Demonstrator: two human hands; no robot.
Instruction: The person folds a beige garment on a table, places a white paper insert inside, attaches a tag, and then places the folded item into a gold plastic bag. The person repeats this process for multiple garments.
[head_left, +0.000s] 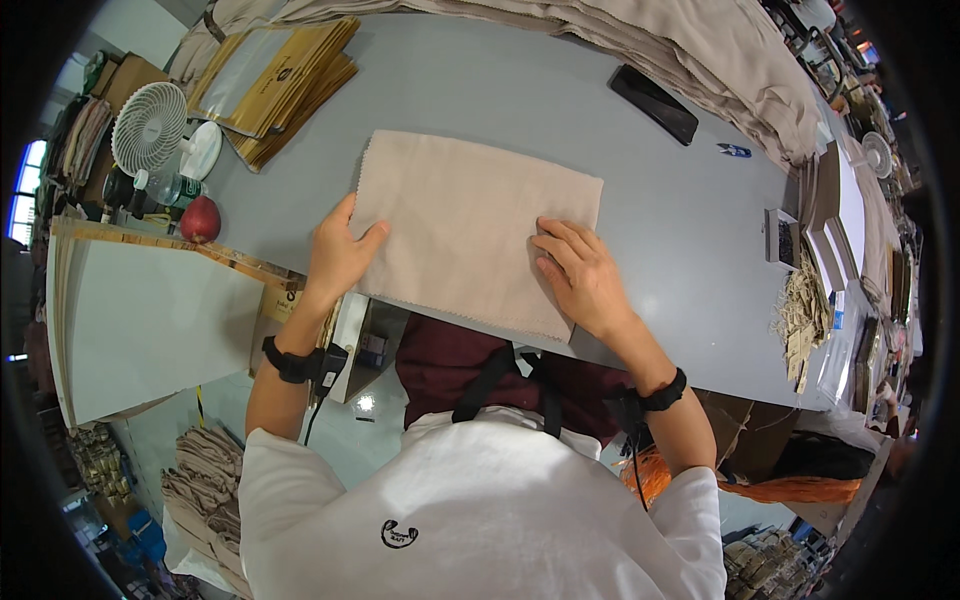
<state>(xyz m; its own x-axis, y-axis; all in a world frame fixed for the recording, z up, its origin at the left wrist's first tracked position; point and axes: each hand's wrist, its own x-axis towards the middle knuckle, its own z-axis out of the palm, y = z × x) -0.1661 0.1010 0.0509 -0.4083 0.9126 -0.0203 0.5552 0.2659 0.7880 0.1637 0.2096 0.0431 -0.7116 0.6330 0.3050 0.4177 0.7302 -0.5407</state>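
Note:
A folded beige cloth (465, 232) with overlocked edges lies flat at the front of the grey table, its near edge reaching the table's edge. My left hand (346, 244) holds it by the left side, thumb on top; the other fingers are partly hidden at the cloth's edge. On the right part of the cloth rests my right hand (581, 274), palm down, its slightly spread fingers touching the top layer. Nothing is gripped in that hand.
Gold-and-clear packaging bags (277, 75) are stacked at back left, near a white fan (150, 127), a plastic bottle (169, 187) and a red fruit (201, 219). Back right lie a black phone (654, 103) and blue thread snips (733, 151). Stringed tags (801, 322) sit at right.

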